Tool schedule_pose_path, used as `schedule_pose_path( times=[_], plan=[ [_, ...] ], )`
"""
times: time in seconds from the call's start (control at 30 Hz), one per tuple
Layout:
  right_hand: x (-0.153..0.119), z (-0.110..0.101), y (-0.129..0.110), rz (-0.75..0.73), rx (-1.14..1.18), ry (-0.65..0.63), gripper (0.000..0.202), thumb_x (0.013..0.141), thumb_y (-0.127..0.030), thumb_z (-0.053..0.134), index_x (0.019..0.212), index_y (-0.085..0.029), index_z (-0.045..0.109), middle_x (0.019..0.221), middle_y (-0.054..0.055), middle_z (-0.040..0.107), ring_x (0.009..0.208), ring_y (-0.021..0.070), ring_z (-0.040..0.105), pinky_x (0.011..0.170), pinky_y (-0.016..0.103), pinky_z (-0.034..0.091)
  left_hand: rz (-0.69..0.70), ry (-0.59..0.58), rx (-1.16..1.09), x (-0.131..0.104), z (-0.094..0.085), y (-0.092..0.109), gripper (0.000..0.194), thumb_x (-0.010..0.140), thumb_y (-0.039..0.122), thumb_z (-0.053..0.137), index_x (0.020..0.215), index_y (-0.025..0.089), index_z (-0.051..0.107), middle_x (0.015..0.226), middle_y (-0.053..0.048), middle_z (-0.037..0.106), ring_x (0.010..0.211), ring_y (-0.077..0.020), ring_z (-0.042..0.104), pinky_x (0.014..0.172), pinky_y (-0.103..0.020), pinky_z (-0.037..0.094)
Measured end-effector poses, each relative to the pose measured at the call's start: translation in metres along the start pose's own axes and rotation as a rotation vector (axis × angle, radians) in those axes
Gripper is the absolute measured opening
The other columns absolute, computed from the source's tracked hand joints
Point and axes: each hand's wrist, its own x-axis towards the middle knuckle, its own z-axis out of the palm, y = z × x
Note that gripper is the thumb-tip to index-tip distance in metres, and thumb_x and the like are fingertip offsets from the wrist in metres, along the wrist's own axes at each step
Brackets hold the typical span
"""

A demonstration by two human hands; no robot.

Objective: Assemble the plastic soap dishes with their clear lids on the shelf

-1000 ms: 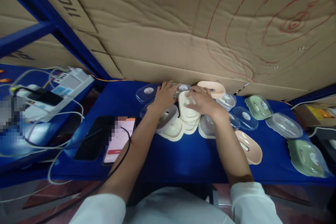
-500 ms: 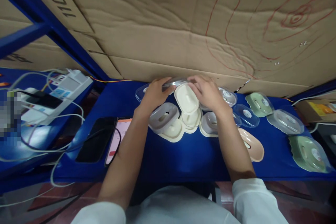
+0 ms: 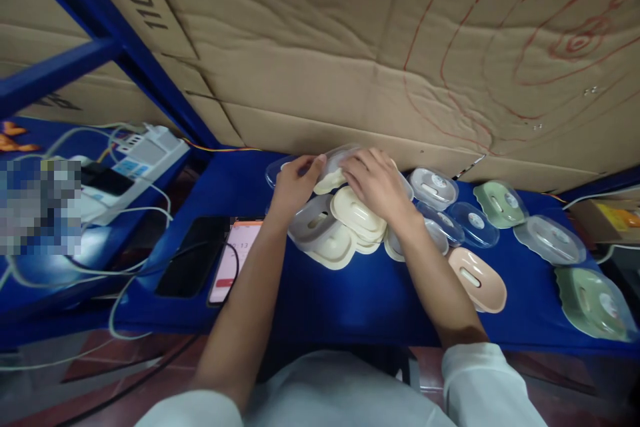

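A clear plastic lid (image 3: 336,161) sits pinched between both hands at the back of the blue table (image 3: 330,293), against the cardboard wall (image 3: 350,47). The left hand (image 3: 293,183) clamps its near-left edge, fingers curled; the right hand (image 3: 375,180) lies over its other end, fingers together, palm down. Just below the lid are stacked cream soap dishes (image 3: 357,217); green dishes (image 3: 500,203) lie well right, a phone (image 3: 235,260) left.
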Motion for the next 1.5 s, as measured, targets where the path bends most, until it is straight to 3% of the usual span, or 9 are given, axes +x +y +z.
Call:
schedule_pose_path(
  times=[0.1, 0.3, 0.47, 0.67, 0.9, 1.1, 1.3, 1.4, 1.5],
  plan=[
    [0.000, 0.000, -0.004, -0.013, -0.036, -0.022, 0.032, 0.111, -0.025, 0.040, 0.109, -0.022, 0.072, 0.107, 0.012, 0.071, 0.104, 0.0310, 0.058, 0.088, 0.043, 0.041, 0.014, 0.022, 0.041, 0.002, 0.000, -0.004, 0.046, 0.097, 0.060, 0.060, 0.099, 0.019, 0.079, 0.093, -0.005, 0.079, 0.091, -0.0219, 0.071, 0.076, -0.029, 0.054],
    [-0.005, -0.005, 0.001, 0.004, 0.094, -0.140, 0.009, 0.101, -0.031, 0.065, 0.099, -0.023, 0.070, 0.109, 0.009, 0.071, 0.106, 0.0303, 0.062, 0.094, 0.042, 0.040, 0.022, 0.104, 0.062, 0.003, -0.003, -0.008, 0.043, 0.099, 0.057, 0.059, 0.108, 0.019, 0.077, 0.102, -0.007, 0.081, 0.086, -0.0209, 0.072, 0.077, -0.030, 0.056],
    [-0.005, 0.004, 0.013, 0.162, 0.336, -0.149, 0.030, 0.107, -0.050, 0.058, 0.106, -0.023, 0.073, 0.117, 0.009, 0.076, 0.117, 0.0297, 0.067, 0.105, 0.044, 0.041, 0.121, 0.044, 0.175, 0.002, 0.001, -0.010, 0.035, 0.100, 0.050, 0.061, 0.103, 0.019, 0.077, 0.105, -0.009, 0.082, 0.095, -0.0240, 0.073, 0.090, -0.035, 0.055],
    [0.001, 0.036, 0.011, 0.431, 0.559, -0.043, 0.036, 0.099, -0.045, 0.070, 0.127, -0.025, 0.064, 0.122, 0.008, 0.079, 0.121, 0.0292, 0.072, 0.110, 0.047, 0.044, 0.186, -0.059, 0.131, 0.000, 0.014, -0.013, 0.019, 0.101, 0.038, 0.061, 0.107, 0.022, 0.071, 0.113, -0.008, 0.078, 0.104, -0.0232, 0.072, 0.093, -0.036, 0.056],
    [0.004, 0.046, 0.008, 0.473, 0.728, -0.070, 0.024, 0.092, -0.026, 0.070, 0.115, -0.027, 0.068, 0.099, 0.000, 0.080, 0.095, 0.0206, 0.075, 0.096, 0.037, 0.054, 0.222, -0.103, 0.074, 0.001, 0.017, -0.018, 0.026, 0.101, 0.031, 0.061, 0.126, 0.026, 0.066, 0.130, -0.008, 0.072, 0.113, -0.0227, 0.071, 0.099, -0.038, 0.057],
    [0.002, 0.041, 0.008, 0.379, 0.642, -0.081, 0.031, 0.101, -0.039, 0.067, 0.130, -0.029, 0.072, 0.119, 0.005, 0.081, 0.118, 0.0266, 0.074, 0.115, 0.048, 0.047, 0.247, -0.126, 0.010, 0.002, 0.017, -0.021, 0.027, 0.102, 0.027, 0.057, 0.126, 0.024, 0.068, 0.126, -0.009, 0.075, 0.117, -0.0239, 0.072, 0.101, -0.039, 0.058],
    [0.007, 0.048, 0.013, 0.471, 0.915, -0.101, 0.043, 0.097, -0.037, 0.071, 0.138, -0.023, 0.069, 0.127, 0.009, 0.079, 0.121, 0.0240, 0.074, 0.107, 0.042, 0.057, 0.226, -0.047, 0.137, 0.003, 0.013, -0.019, 0.031, 0.104, 0.022, 0.046, 0.125, 0.024, 0.068, 0.126, -0.009, 0.075, 0.120, -0.0265, 0.071, 0.108, -0.043, 0.055],
    [0.008, 0.034, 0.014, 0.431, 0.800, -0.060, 0.042, 0.101, -0.035, 0.065, 0.142, -0.025, 0.066, 0.136, 0.009, 0.075, 0.128, 0.0248, 0.070, 0.112, 0.045, 0.054, 0.243, -0.015, 0.203, -0.002, 0.012, -0.016, 0.037, 0.101, 0.014, 0.043, 0.128, 0.023, 0.067, 0.130, -0.012, 0.071, 0.127, -0.0286, 0.066, 0.115, -0.046, 0.050],
    [-0.004, -0.012, 0.020, 0.343, 0.517, -0.012, 0.040, 0.104, -0.033, 0.060, 0.142, -0.026, 0.066, 0.147, 0.009, 0.069, 0.139, 0.0305, 0.063, 0.121, 0.054, 0.046, 0.300, 0.010, 0.255, -0.009, 0.007, -0.012, 0.052, 0.090, 0.002, 0.043, 0.131, 0.023, 0.066, 0.141, -0.013, 0.064, 0.137, -0.0298, 0.060, 0.122, -0.047, 0.045]
  ],
)
